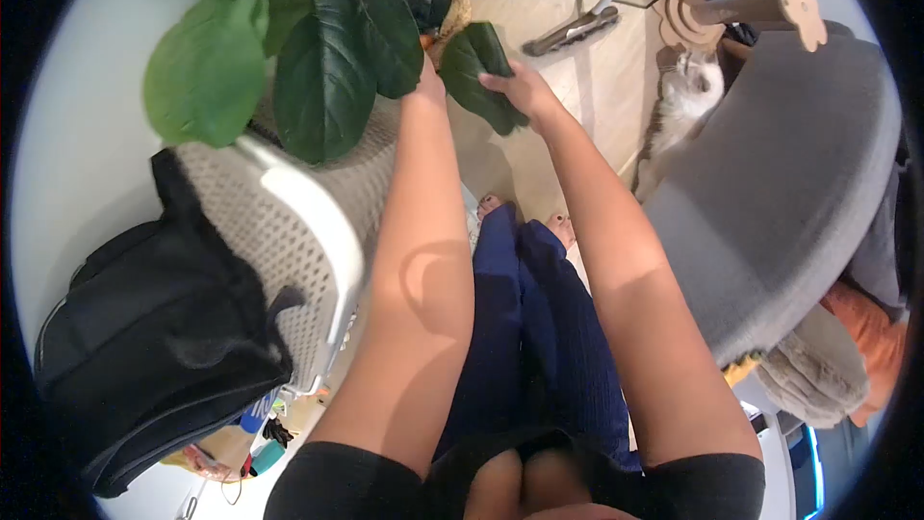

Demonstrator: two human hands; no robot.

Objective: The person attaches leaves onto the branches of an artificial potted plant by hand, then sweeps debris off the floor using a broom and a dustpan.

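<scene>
Large green leaves of a plant fill the upper left of the view. My right hand is closed on a dark green leaf, with the thumb and fingers on its right edge. My left hand is beside the plant's leaves, left of that leaf. Its fingers are mostly hidden behind the foliage, so what it holds cannot be made out. A small orange spot shows just above it.
A white perforated basket stands at left, beside a black bag. A grey sofa seat curves along the right. A cat lies next to it, near a cat post. A broom head rests on the tiled floor.
</scene>
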